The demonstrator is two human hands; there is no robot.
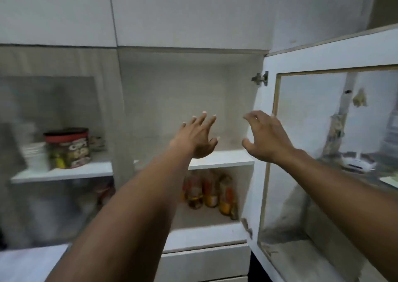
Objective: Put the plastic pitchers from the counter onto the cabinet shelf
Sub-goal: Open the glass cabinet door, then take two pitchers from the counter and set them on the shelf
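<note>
The white cabinet shelf (226, 160) in the open middle compartment is bare. My left hand (199, 136) is raised in front of it with fingers spread and nothing in it. My right hand (266, 137) hovers to the right at the same height, fingers curled apart, holding nothing. No plastic pitcher and no counter are in view.
The glass-paned cabinet door (323, 152) stands open at the right. Several bottles (210, 190) stand on the lower shelf. In the left compartment a red-lidded jar (67, 147) sits beside stacked white bowls (35, 156). The picture is motion-blurred.
</note>
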